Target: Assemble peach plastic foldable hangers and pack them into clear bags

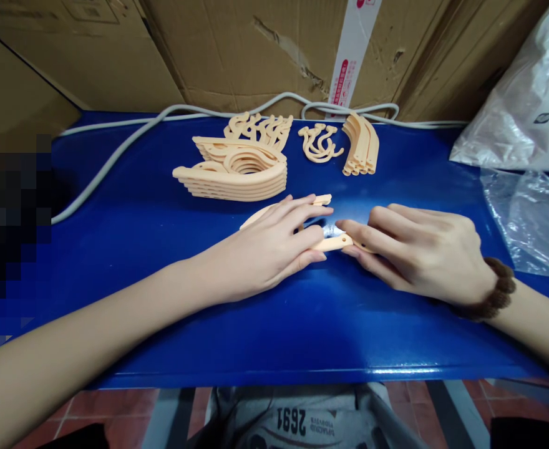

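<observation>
The left hand (274, 243) is lying over a cream plastic hanger body (333, 242) on the near middle of the blue table (265, 337), its thumb and index finger closing on the near bar while its other fingers are spreading over the far side. The right hand (419, 249) is pinching a cream end piece (363, 247) between thumb and fingers, right at the holed tip of that bar; its remaining fingers are curling inward, and a brown hair tie (496, 290) is circling the wrist. Beyond the left hand, a stack of hanger bodies (237, 187) is resting on the table, with a row of hooks (260, 130) lying just behind it. To the right of these, a smaller cluster of hooks (320, 146) is sitting beside a bundle of curved hanger arms (361, 146). A white cable (110, 162) is running along the back, before cardboard boxes (237, 56), and a white plastic bag (518, 106) is standing at the far right, above a clear plastic sheet (536, 231)
</observation>
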`<state>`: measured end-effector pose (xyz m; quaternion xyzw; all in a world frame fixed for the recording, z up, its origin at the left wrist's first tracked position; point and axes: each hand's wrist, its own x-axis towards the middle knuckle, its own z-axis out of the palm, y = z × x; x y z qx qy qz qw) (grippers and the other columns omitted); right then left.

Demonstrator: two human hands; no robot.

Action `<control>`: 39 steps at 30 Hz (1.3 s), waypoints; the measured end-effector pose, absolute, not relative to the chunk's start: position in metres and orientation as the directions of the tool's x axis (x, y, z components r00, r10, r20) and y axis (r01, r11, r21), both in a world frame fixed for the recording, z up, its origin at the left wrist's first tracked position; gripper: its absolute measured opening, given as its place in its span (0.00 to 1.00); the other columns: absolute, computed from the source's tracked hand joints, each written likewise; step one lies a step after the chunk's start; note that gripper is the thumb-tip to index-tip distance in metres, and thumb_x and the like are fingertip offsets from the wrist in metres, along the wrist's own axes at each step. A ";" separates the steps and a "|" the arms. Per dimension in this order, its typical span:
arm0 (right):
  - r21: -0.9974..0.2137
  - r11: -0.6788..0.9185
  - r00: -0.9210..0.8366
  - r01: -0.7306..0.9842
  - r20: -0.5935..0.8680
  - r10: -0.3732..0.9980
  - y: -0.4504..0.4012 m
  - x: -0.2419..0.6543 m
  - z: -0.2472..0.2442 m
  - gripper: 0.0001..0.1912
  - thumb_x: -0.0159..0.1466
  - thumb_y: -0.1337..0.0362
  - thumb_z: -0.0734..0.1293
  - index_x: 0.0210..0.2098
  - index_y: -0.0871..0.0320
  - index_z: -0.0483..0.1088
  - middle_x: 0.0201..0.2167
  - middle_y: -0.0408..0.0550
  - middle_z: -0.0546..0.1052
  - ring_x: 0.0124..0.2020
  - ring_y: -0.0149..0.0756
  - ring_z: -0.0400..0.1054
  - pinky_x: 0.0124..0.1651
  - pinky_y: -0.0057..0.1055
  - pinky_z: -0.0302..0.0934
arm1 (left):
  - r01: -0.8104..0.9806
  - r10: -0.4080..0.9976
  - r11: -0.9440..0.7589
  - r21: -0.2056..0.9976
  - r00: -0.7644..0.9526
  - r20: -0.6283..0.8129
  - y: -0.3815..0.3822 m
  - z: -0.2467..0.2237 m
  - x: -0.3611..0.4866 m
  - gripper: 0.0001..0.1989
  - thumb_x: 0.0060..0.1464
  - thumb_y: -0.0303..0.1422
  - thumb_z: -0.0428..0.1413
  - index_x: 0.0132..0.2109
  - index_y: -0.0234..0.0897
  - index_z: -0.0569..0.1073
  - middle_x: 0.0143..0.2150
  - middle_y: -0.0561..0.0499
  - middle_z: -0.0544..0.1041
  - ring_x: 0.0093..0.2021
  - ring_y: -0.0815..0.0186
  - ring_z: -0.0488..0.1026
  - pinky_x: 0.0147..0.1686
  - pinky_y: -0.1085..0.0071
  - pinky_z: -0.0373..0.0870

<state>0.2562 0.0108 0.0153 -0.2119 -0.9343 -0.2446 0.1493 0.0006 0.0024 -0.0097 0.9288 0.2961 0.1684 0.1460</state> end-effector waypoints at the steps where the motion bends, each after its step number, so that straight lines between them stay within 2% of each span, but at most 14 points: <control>1: 0.389 0.793 -0.865 0.470 0.382 0.325 0.011 0.256 0.015 0.15 0.75 0.59 0.60 0.44 0.60 0.76 0.26 0.42 0.72 0.27 0.33 0.66 0.30 0.30 0.56 | 0.501 0.600 -0.781 0.372 0.768 0.225 0.003 -0.010 0.001 0.14 0.74 0.37 0.46 0.51 0.34 0.71 0.70 0.38 0.65 0.75 0.47 0.54 0.74 0.45 0.52; 6: 0.354 0.802 -0.856 0.481 0.388 0.342 0.012 0.254 0.015 0.15 0.75 0.59 0.61 0.39 0.59 0.75 0.26 0.42 0.72 0.27 0.32 0.66 0.30 0.30 0.56 | 0.496 0.594 -0.783 0.376 0.776 0.214 0.003 -0.010 0.000 0.13 0.74 0.37 0.45 0.50 0.35 0.70 0.70 0.38 0.65 0.75 0.47 0.54 0.74 0.46 0.52; 13: 0.314 0.813 -0.849 0.490 0.384 0.364 0.011 0.254 0.016 0.21 0.75 0.58 0.59 0.27 0.58 0.69 0.23 0.43 0.69 0.25 0.31 0.63 0.28 0.29 0.53 | 0.500 0.594 -0.784 0.367 0.777 0.210 0.004 -0.010 0.000 0.12 0.74 0.37 0.45 0.48 0.35 0.69 0.70 0.39 0.65 0.75 0.49 0.54 0.74 0.47 0.52; 29: 0.271 0.832 -0.847 0.483 0.386 0.366 0.013 0.256 0.016 0.21 0.75 0.57 0.59 0.26 0.57 0.67 0.23 0.42 0.68 0.25 0.30 0.61 0.27 0.29 0.51 | 0.492 0.588 -0.787 0.371 0.780 0.213 0.004 -0.010 -0.001 0.13 0.74 0.37 0.45 0.47 0.35 0.70 0.70 0.39 0.65 0.75 0.50 0.54 0.74 0.48 0.52; 32: 0.177 0.838 -0.822 0.516 0.379 0.426 0.013 0.257 0.016 0.22 0.75 0.56 0.60 0.25 0.57 0.66 0.23 0.41 0.67 0.23 0.29 0.59 0.27 0.29 0.49 | 0.496 0.591 -0.787 0.366 0.776 0.220 0.004 -0.010 -0.001 0.13 0.74 0.37 0.45 0.48 0.35 0.70 0.70 0.39 0.66 0.75 0.51 0.55 0.75 0.48 0.52; 36: -0.061 0.801 -0.750 0.595 0.317 0.581 0.013 0.256 0.017 0.23 0.74 0.54 0.60 0.25 0.57 0.64 0.22 0.41 0.65 0.21 0.27 0.58 0.25 0.30 0.46 | 0.497 0.601 -0.782 0.376 0.761 0.243 0.004 -0.009 0.000 0.12 0.73 0.37 0.46 0.49 0.35 0.71 0.70 0.39 0.66 0.75 0.50 0.55 0.74 0.48 0.54; 39: -0.240 0.751 -0.717 0.616 0.225 0.660 0.012 0.254 0.020 0.22 0.74 0.52 0.60 0.26 0.57 0.65 0.23 0.42 0.68 0.23 0.29 0.61 0.28 0.30 0.48 | 0.500 0.608 -0.779 0.379 0.750 0.259 0.003 -0.009 0.001 0.12 0.73 0.36 0.46 0.48 0.35 0.71 0.70 0.38 0.66 0.75 0.50 0.55 0.74 0.48 0.55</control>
